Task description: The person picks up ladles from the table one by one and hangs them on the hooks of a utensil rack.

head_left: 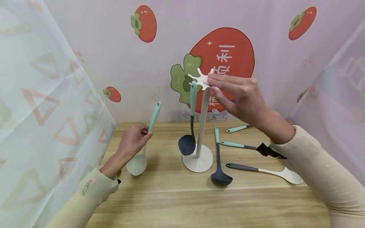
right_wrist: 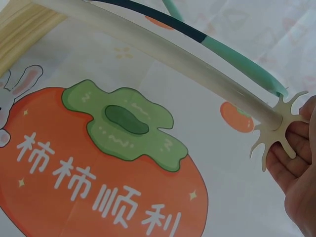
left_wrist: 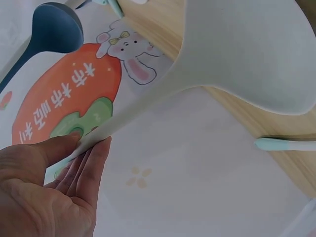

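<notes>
My left hand [head_left: 134, 139] pinches a white ladle [head_left: 137, 164] by its shaft between thumb and fingers. Its mint handle [head_left: 155, 116] slants up past the fingertips, with the wide bowl [left_wrist: 247, 49] hanging low over the left of the table. At the centre stands a white utensil stand [head_left: 203, 120] with a round base and a ring of hooks on top. On one hook hangs a dark ladle [head_left: 187, 144] by its mint handle. My right hand [head_left: 242, 95] rests its extended fingers on the hook ring [right_wrist: 279, 126].
Right of the stand lie a dark ladle [head_left: 220, 177], a white spoon with a grey handle [head_left: 291, 175] and mint-handled utensils [head_left: 232, 144], partly hidden by my right arm. Another mint handle tip [head_left: 143, 123] shows behind my left hand. Printed cloth [head_left: 159, 63] hangs behind the table.
</notes>
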Demonstrator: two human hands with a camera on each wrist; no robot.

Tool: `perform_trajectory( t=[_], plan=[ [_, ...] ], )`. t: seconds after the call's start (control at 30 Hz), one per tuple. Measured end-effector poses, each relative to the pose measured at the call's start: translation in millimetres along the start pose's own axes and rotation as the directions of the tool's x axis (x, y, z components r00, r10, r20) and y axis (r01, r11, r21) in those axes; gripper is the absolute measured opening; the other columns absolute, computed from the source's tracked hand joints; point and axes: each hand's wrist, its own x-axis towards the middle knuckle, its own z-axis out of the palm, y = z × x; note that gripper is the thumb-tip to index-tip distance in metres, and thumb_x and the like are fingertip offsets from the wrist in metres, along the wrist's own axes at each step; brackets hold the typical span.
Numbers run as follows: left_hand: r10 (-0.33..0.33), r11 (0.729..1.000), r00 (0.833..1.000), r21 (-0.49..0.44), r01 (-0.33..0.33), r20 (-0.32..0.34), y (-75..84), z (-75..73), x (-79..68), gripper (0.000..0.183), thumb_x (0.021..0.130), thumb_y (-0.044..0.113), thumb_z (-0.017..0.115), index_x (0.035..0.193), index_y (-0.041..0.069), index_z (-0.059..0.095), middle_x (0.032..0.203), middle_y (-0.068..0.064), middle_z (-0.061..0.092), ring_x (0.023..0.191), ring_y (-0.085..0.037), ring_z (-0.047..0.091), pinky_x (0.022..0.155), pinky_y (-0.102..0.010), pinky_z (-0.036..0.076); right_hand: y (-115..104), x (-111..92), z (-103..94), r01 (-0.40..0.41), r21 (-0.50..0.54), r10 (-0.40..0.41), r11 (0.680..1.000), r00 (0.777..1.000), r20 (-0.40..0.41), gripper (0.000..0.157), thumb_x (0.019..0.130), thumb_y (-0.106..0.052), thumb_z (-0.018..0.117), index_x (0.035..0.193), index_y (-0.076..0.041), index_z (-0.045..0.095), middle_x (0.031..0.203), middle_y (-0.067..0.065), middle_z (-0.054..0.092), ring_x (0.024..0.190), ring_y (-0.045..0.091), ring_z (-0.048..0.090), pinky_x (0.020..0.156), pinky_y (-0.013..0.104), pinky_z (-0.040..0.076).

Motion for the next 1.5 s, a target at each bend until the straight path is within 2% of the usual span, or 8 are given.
perform_trajectory(
  t=[0.2, 0.33, 0.4, 0.47, 0.57, 1.0, 1.33, 1.5],
  plan=[
    [0.031, 0.999, 0.999, -0.018, -0.031, -0.021, 11.8, -7.1, 4.8, 0.017, 0.085, 0.012, 0.076, 0.095, -0.001, 0.073, 0.078, -0.008, 0.073, 0.066, -0.017, 0.070, 0.059, -0.034, 0.057, 1, 0, 0.4, 0.002, 0.007, -0.002, 1.000, 1.000, -0.002, 0.033, 0.096, -0.021, 0.059, 0.120, 0.001, 0.068, 0.120, 0.016, 0.067, 0.112, 0.030, 0.065, 0.055, 0.030, 0.053],
    [0.045, 0.998, 0.999, -0.046, -0.046, -0.024, 18.8, -12.1, 10.8, 0.016, 0.085, 0.011, 0.076, 0.097, 0.001, 0.073, 0.078, -0.007, 0.074, 0.065, -0.016, 0.070, 0.058, -0.033, 0.056, 2, 1, 0.7, -0.003, 0.028, 0.003, 1.000, 1.000, -0.009, 0.037, 0.098, -0.027, 0.056, 0.120, 0.000, 0.068, 0.120, 0.015, 0.067, 0.113, 0.030, 0.064, 0.072, 0.039, 0.059],
    [0.065, 0.996, 0.997, -0.051, -0.067, -0.032, 22.5, -14.3, 14.4, 0.016, 0.085, 0.010, 0.076, 0.097, 0.001, 0.073, 0.078, -0.008, 0.074, 0.065, -0.016, 0.070, 0.058, -0.033, 0.057, 3, 1, 0.9, -0.007, 0.047, 0.008, 0.999, 1.000, -0.015, 0.034, 0.096, -0.023, 0.060, 0.120, 0.000, 0.068, 0.120, 0.015, 0.067, 0.113, 0.030, 0.064, 0.080, 0.045, 0.058],
    [0.080, 0.995, 0.996, -0.053, -0.082, -0.038, 27.0, -16.6, 17.8, 0.017, 0.085, 0.011, 0.076, 0.098, 0.000, 0.073, 0.079, -0.008, 0.074, 0.066, -0.017, 0.071, 0.058, -0.034, 0.058, 3, 1, 1.2, -0.012, 0.060, 0.014, 0.998, 1.000, -0.020, 0.032, 0.091, -0.016, 0.065, 0.120, 0.000, 0.068, 0.120, 0.015, 0.067, 0.113, 0.029, 0.064, 0.084, 0.047, 0.056],
    [0.101, 0.992, 0.994, -0.071, -0.104, -0.044, 35.0, -20.4, 21.7, 0.018, 0.086, 0.011, 0.075, 0.099, -0.001, 0.073, 0.081, -0.010, 0.074, 0.069, -0.019, 0.072, 0.061, -0.036, 0.059, 4, 1, 1.6, -0.016, 0.076, 0.018, 0.997, 0.999, -0.028, 0.033, 0.087, -0.009, 0.069, 0.119, 0.000, 0.069, 0.119, 0.014, 0.068, 0.113, 0.028, 0.064, 0.084, 0.047, 0.056],
    [0.178, 0.967, 0.978, -0.168, -0.194, -0.106, 66.8, -36.4, 38.6, 0.014, 0.087, 0.006, 0.072, 0.099, -0.003, 0.072, 0.085, -0.011, 0.075, 0.075, -0.019, 0.074, 0.069, -0.037, 0.060, 8, 0, 4.2, -0.019, 0.103, 0.025, 0.995, 0.998, -0.062, 0.031, 0.087, -0.008, 0.067, 0.117, -0.001, 0.070, 0.118, 0.012, 0.069, 0.111, 0.027, 0.066, 0.087, 0.042, 0.056],
    [0.227, 0.950, 0.965, -0.187, -0.249, -0.133, 85.7, -37.8, 49.8, 0.011, 0.088, 0.005, 0.071, 0.096, -0.001, 0.073, 0.083, -0.009, 0.075, 0.075, -0.016, 0.074, 0.068, -0.034, 0.060, 8, 0, 4.4, -0.016, 0.118, 0.025, 0.993, 0.997, -0.075, 0.030, 0.087, -0.006, 0.066, 0.116, -0.001, 0.071, 0.117, 0.012, 0.069, 0.110, 0.028, 0.066, 0.092, 0.038, 0.054],
    [0.242, 0.945, 0.960, -0.189, -0.266, -0.139, 92.3, -35.0, 54.2, 0.010, 0.087, 0.004, 0.072, 0.095, -0.001, 0.073, 0.082, -0.009, 0.075, 0.075, -0.015, 0.074, 0.069, -0.033, 0.060, 9, -1, 5.1, -0.013, 0.129, 0.025, 0.992, 0.996, -0.085, 0.030, 0.086, -0.005, 0.066, 0.115, 0.000, 0.071, 0.116, 0.012, 0.070, 0.109, 0.028, 0.067, 0.089, 0.039, 0.055]
  ],
)
